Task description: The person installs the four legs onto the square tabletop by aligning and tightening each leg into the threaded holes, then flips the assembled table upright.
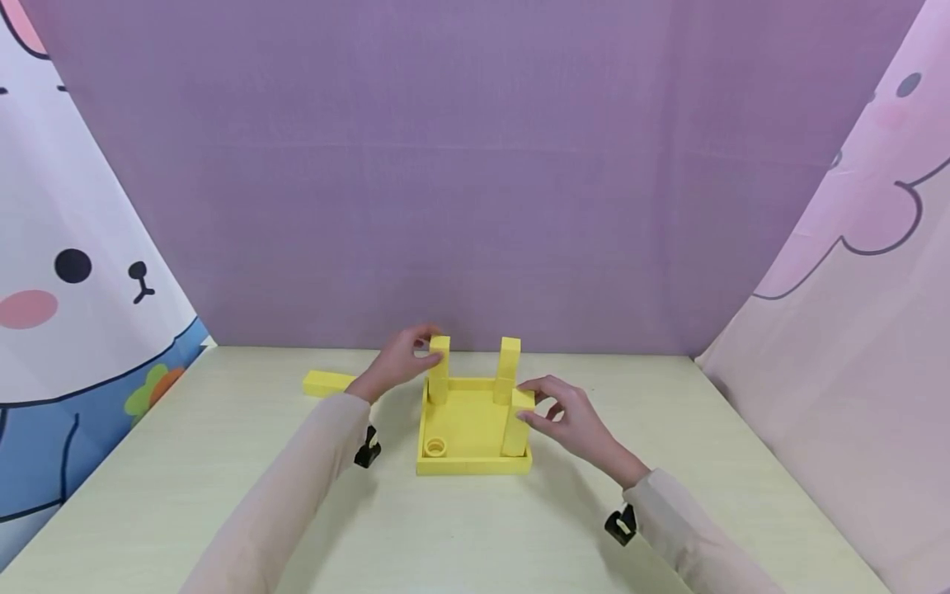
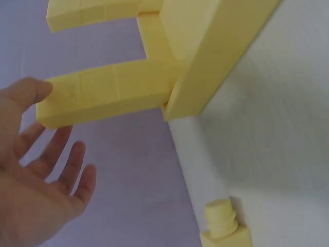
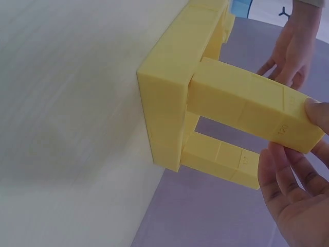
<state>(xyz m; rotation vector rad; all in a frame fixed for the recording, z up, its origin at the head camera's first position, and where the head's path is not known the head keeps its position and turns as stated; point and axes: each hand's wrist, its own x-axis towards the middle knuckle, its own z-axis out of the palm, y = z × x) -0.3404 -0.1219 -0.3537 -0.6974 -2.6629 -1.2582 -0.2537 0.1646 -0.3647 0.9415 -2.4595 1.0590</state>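
Note:
A yellow square tabletop point(image 1: 467, 468) with a raised rim lies underside up on the table, several yellow legs standing on it. My left hand point(image 1: 399, 360) pinches the upper end of the far left leg point(image 1: 439, 373), thumb on one face and fingertips behind. At the near right corner, my right hand point(image 1: 577, 419) holds the top of another leg point(image 3: 252, 105) between thumb and fingers. The far right leg point(image 1: 508, 367) stands untouched. A round threaded socket point(image 1: 435, 446) shows bare at the near left corner.
One loose yellow leg point(image 1: 323, 383) lies on the table left of the tabletop, partly behind my left forearm; its threaded end point(image 2: 221, 218) appears in the left wrist view. A purple cloth point(image 1: 475, 181) hangs along the table's far edge, with printed cloths at both sides.

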